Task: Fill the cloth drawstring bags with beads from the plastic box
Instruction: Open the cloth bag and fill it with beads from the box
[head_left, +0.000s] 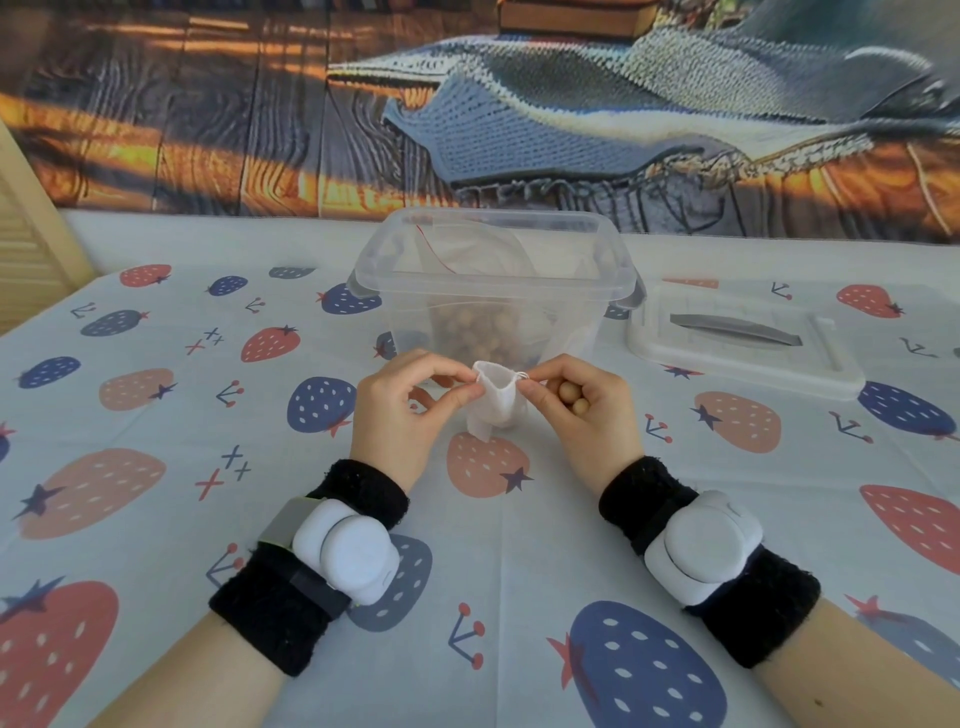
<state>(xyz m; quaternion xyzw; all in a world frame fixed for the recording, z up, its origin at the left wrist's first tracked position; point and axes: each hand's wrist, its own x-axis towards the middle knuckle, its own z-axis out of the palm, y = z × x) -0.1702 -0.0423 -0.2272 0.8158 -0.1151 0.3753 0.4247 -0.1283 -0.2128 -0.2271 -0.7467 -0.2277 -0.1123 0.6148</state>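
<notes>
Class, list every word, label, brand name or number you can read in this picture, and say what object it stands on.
None: no readable text appears anywhere.
Tablecloth: only printed strawberries, crosses and small anchor-like marks, no letters.
Plastic box and its lid: no label visible.
Cloth bag: plain white.
Wrist devices: no legible marking.

Bright, even, soft daylight, faint shadows beneath the hands, mild glare on the clear plastic storage box (496, 280), wide-angle bending at edges, slight overall softness
</notes>
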